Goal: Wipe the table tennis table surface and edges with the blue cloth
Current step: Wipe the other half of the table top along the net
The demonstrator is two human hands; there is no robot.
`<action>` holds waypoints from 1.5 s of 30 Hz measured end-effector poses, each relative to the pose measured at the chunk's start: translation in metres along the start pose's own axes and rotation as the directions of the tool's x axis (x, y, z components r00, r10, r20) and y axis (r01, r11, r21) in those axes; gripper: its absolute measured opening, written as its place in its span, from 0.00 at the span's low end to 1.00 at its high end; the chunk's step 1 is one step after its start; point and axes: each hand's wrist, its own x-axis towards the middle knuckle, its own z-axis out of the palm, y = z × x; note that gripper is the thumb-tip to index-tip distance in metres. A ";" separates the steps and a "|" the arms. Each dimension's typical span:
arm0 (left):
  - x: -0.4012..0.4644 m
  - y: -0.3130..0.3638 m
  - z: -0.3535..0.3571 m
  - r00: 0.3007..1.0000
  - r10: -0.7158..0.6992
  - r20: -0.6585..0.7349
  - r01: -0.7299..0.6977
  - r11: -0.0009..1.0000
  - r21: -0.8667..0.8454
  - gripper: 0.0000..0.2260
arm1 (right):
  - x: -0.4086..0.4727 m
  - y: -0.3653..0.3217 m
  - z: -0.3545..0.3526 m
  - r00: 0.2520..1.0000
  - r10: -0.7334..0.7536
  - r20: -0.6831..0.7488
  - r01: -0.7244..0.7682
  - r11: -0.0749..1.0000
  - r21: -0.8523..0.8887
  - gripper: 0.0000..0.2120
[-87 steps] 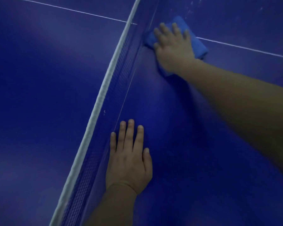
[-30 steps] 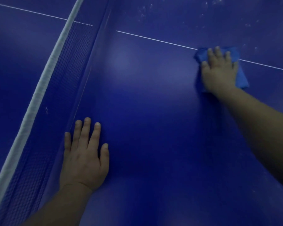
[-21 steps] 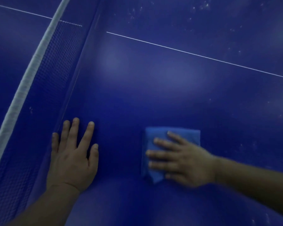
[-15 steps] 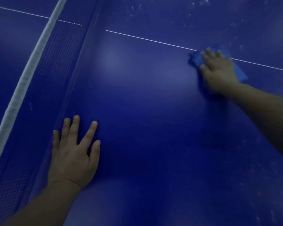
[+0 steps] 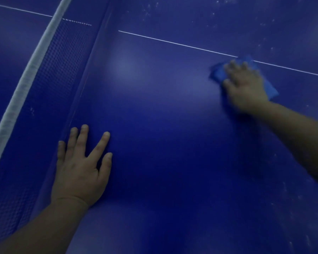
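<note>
Under blurred right hand (image 5: 245, 87): blue cloth (image 5: 218, 74), half-hidden

Dark blue table (image 5: 173, 143); lighter blue cloth (image 5: 218, 74); white-banded net (image 5: 35, 59).

Two bare arms reach in from the near side. No sleeves show on either one, all the way to where the picture cuts them off. The left hand (image 5: 81, 171) has no ring, no watch and no band at the wrist. Its nails are short and plain, and a soft crease runs across the wrist. The right hand (image 5: 246, 88) looks blurry, so its nails and small lines cannot be made out.
</note>
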 end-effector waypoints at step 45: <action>-0.001 0.009 -0.010 0.996 -0.066 0.063 0.058 0.990 0.127 0.31 | -0.110 0.090 -0.016 1.000 -0.012 0.018 0.013 0.999 -0.032 0.31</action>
